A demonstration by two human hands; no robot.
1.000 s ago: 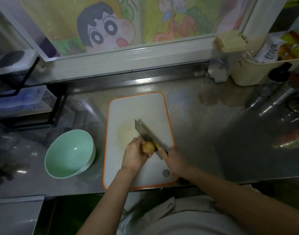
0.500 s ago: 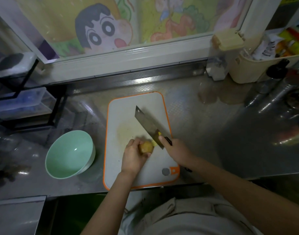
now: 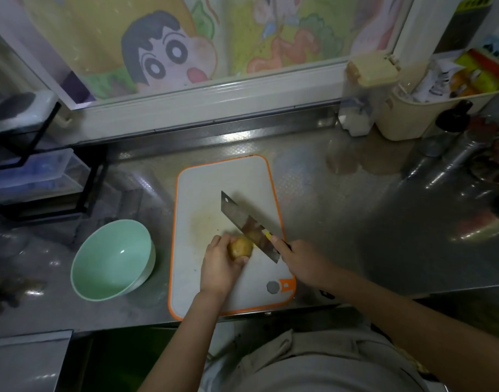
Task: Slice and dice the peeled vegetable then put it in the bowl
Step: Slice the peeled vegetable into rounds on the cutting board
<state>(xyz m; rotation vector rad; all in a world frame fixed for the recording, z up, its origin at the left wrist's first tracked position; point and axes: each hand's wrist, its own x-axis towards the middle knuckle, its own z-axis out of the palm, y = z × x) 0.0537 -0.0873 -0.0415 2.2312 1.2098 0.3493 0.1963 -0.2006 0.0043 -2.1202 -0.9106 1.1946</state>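
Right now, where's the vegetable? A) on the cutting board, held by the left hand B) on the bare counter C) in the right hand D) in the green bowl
A: the left hand grips the vegetable on the cutting board; the right hand holds the knife, and the bowl has nothing in it.

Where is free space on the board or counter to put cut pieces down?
Bare: the far part of the cutting board beyond the knife, and the counter between the board and the cream basket. Crowded: the board's near middle, where the left hand holds the vegetable and the right hand the knife.
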